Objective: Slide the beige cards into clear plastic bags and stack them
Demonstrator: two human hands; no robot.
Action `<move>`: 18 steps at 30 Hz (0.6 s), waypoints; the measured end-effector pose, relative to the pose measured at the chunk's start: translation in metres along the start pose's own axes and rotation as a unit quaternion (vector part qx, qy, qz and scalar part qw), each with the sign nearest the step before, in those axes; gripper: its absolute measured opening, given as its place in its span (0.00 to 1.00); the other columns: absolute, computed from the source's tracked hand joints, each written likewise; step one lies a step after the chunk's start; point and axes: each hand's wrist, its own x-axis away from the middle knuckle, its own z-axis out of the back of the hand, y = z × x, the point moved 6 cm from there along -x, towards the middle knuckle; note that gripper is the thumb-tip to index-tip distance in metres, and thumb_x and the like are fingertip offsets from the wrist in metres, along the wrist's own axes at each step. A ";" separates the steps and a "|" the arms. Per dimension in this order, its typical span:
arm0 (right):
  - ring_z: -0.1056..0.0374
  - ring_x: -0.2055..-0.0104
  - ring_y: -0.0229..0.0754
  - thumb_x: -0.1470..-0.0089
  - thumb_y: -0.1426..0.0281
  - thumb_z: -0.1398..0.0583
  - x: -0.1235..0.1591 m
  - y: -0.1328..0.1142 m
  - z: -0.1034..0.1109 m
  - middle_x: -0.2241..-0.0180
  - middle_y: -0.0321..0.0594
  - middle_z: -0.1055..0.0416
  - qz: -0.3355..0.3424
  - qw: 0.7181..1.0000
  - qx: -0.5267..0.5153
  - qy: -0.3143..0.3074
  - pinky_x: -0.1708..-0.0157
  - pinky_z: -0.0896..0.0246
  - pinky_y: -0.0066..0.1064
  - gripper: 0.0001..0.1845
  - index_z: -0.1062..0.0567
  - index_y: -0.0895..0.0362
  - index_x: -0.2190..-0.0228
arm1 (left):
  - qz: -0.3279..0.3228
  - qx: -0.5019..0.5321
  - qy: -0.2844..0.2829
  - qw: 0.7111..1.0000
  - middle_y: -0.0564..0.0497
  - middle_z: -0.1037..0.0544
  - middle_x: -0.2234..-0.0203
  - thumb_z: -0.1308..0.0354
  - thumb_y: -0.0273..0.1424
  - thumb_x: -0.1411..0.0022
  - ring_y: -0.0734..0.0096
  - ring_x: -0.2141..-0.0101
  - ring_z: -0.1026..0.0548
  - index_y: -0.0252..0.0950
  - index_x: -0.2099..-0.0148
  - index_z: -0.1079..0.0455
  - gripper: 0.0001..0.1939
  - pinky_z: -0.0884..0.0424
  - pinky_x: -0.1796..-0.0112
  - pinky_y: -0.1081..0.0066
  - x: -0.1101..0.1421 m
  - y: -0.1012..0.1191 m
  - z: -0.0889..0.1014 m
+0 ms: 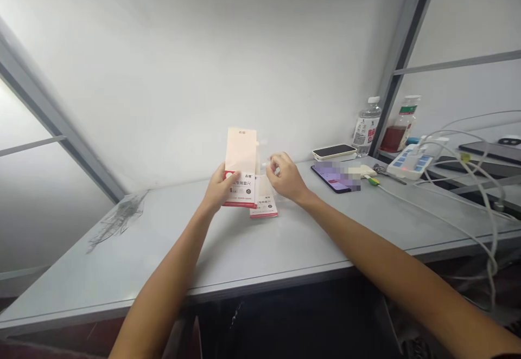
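My left hand (220,188) grips a ruler set packet (241,153) upright over the desk, thumb across its front. The packet has a pale peach upper part and a white label with red edges and Chinese print. Behind it and to the right lies a second, similar ruler set packet (264,205) on the desk, partly covered. My right hand (285,177) is beside the held packet with its fingers pinched. Small whitish, see-through bits show near those fingertips; what they hold, if anything, I cannot make out.
At the right lie a phone with a purple screen (334,178) and another phone in a pale case (334,152). Behind them stand a water bottle (366,128) and a jar of red contents (401,126). A power strip (409,161) trails white cables (448,226) over the desk's right side.
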 end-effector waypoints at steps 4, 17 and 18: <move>0.39 0.51 0.47 0.50 0.71 0.49 0.003 -0.004 -0.003 0.61 0.46 0.35 0.000 1.000 -0.018 0.001 0.70 0.38 0.32 0.08 0.43 0.54 0.78 | -0.052 -0.049 0.043 0.997 0.48 0.26 0.57 0.48 0.37 0.43 0.66 0.59 0.27 0.39 0.50 0.38 0.19 0.31 0.59 0.67 0.007 0.003 -0.015; 0.36 0.61 0.43 0.49 0.69 0.49 0.002 0.008 0.000 0.67 0.41 0.35 -0.048 0.999 0.000 -0.012 0.72 0.43 0.31 0.09 0.44 0.53 0.78 | 0.252 -0.334 0.012 0.908 0.42 0.23 0.65 0.46 0.27 0.54 0.56 0.68 0.24 0.38 0.56 0.36 0.19 0.33 0.73 0.67 -0.008 -0.056 0.054; 0.36 0.61 0.43 0.49 0.69 0.49 0.002 0.009 -0.001 0.67 0.41 0.35 -0.051 0.999 0.003 -0.015 0.72 0.43 0.30 0.09 0.44 0.53 0.78 | 0.269 -0.369 0.011 0.890 0.41 0.23 0.65 0.46 0.27 0.54 0.55 0.67 0.24 0.37 0.56 0.36 0.19 0.33 0.73 0.67 -0.007 -0.059 0.058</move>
